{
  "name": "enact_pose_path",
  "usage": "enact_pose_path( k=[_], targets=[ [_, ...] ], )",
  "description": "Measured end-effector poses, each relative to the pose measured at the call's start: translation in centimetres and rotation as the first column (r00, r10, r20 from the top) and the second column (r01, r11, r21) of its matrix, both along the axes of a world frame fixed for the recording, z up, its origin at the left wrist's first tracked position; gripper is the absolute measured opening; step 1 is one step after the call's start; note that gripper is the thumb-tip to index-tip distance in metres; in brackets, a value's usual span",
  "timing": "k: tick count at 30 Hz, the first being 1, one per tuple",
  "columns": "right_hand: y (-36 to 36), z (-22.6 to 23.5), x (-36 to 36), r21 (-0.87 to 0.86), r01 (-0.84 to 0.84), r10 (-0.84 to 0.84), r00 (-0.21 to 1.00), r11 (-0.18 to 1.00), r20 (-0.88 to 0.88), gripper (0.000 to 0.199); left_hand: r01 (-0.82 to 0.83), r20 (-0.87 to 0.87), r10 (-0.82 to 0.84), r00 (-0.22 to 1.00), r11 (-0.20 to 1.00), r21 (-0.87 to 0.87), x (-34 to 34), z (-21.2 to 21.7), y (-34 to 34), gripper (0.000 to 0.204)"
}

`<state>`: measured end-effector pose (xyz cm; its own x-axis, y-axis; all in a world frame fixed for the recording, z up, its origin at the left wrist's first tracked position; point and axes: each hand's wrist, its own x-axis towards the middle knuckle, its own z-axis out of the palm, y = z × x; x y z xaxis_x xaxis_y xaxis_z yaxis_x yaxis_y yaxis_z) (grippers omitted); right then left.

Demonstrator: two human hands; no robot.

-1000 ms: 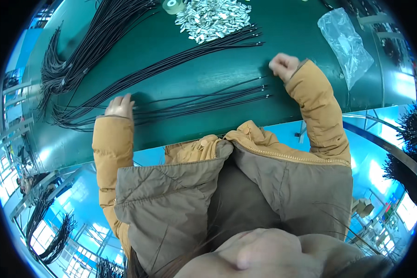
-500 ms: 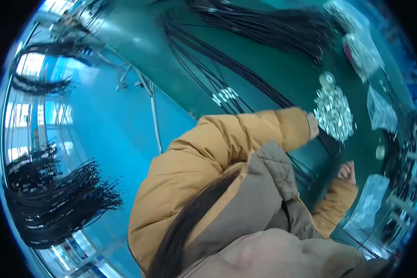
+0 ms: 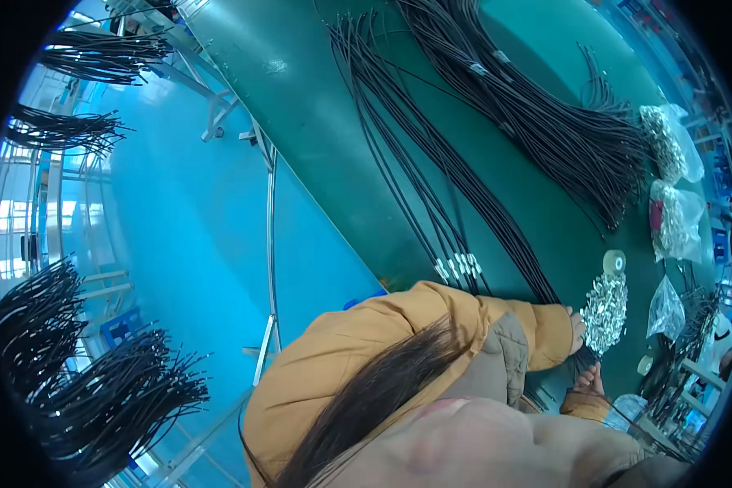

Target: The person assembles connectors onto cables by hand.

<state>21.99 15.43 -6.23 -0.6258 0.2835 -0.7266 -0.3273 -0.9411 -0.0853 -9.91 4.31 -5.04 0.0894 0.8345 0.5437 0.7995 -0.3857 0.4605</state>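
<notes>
The left hand [image 3: 577, 332] touches the pile of small metal parts [image 3: 605, 307] on the green surface [image 3: 317, 122] (at 3 o'clock); the right hand [image 3: 590, 379] rests below; neither grip can be told.

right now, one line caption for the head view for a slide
Left hand reaches the pile of small metal parts on a green table strewn with black cables.

You get bright, even, blue-tinted light, with a soft sheen on the green table [image 3: 301, 89] and pale glare at the left rim. Straight edges bow strongly outward, and the nearest hair [image 3: 366, 398] looks blurred, perhaps out of focus.
</notes>
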Motion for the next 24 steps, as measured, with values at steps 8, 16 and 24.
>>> enact_pose_path(
  k=[8, 16, 24],
  targets=[
    [1.8, -2.2, 2.6, 0.175, -0.031, -0.008, 0.975, 0.984, 0.222, 0.012, -0.128, 0.145, 0.127, 0.981, 0.992, -0.006, 2.7, -2.1, 1.1, 0.014],
    [-2.5, 4.6, -5.3, 0.252, 0.112, -0.181, 0.946, 0.961, 0.27, 0.014, -0.031, 0.117, 0.049, 0.992, 0.989, -0.146, 1.9, -3.0, 2.8, 0.012],
    [-3.7, 2.4, -5.7, 0.319, 0.256, -0.393, 0.763, 0.913, 0.513, 0.017, 0.009, 0.004, -0.009, 1.0, 0.997, -0.071, 3.1, -3.5, 3.3, 0.011]
  ],
)
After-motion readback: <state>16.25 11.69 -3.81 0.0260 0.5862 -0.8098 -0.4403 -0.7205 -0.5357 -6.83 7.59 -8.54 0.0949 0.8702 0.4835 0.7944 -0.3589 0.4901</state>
